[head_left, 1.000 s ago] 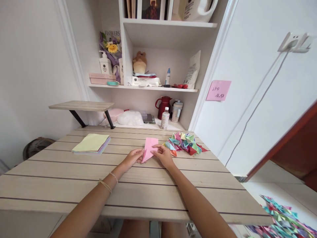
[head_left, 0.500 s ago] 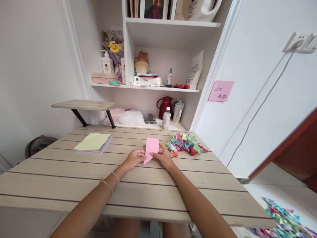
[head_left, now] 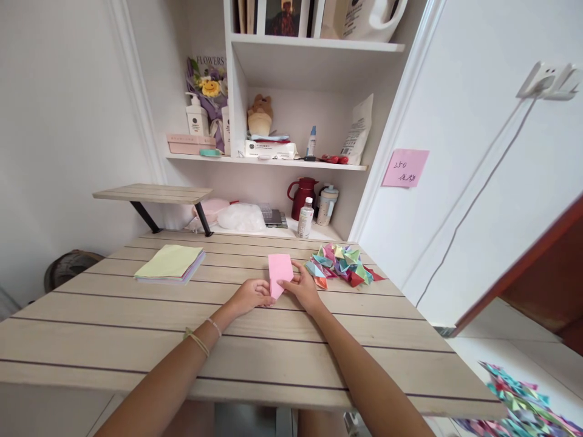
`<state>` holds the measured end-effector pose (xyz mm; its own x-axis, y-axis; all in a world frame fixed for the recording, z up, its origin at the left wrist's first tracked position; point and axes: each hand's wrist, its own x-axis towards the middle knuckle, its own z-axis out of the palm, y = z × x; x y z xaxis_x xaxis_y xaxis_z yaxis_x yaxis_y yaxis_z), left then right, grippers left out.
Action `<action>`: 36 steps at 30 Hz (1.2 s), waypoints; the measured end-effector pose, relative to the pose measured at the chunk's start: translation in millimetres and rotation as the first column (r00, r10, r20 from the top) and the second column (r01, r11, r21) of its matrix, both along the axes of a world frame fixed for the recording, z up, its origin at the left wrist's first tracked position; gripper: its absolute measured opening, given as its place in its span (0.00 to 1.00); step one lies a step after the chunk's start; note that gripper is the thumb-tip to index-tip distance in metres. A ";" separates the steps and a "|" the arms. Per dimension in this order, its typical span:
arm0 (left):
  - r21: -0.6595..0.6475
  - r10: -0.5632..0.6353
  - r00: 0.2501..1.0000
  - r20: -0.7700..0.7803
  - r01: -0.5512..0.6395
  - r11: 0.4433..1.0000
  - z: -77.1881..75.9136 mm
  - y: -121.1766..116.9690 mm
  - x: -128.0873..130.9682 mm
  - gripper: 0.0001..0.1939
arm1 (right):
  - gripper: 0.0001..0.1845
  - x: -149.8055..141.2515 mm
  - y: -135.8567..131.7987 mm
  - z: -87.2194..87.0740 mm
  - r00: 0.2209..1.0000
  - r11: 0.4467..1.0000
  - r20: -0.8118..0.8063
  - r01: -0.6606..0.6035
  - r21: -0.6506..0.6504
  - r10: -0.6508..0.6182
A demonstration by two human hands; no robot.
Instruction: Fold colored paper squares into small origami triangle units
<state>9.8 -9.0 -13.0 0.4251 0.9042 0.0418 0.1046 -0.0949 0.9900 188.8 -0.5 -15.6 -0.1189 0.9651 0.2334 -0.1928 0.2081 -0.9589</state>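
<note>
A pink sheet of paper [head_left: 279, 268], folded to a narrow strip with a slanted lower end, is held between both hands just over the table's middle. My left hand [head_left: 253, 294] pinches its lower left corner between thumb and fingers. On the other side, my right hand [head_left: 302, 287] grips the right edge, its thumb pressed on the front face and its fingers behind. To the right of that hand lies a heap of folded paper pieces [head_left: 341, 265] in many colours. A stack of square paper [head_left: 170, 263], yellow on top, rests to the left.
The slatted wooden table [head_left: 291, 364] carries a small raised shelf [head_left: 152, 193] at the back left. Behind stand a clear bottle [head_left: 305, 218], a red jug [head_left: 302, 197] and a cup [head_left: 327, 205]. More folded paper [head_left: 528, 400] lies on the floor at the lower right.
The lower left part of the pink paper has been folded inward, so its slanted tip now sits farther right. My left hand has shifted slightly right along with it.
</note>
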 end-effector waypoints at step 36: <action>-0.100 0.112 0.994 0.017 -0.110 0.989 10.3 3.0 -3.5 0.27 | 0.14 5.0 2.7 0.0 0.949 0.964 0.216 0.190 0.185 -0.228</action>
<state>6.3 -6.0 -2.7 0.3220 0.9458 -0.0416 0.0868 0.0143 0.9961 193.8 2.2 -15.6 0.0116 0.9265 0.3762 0.0970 0.3734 -0.9226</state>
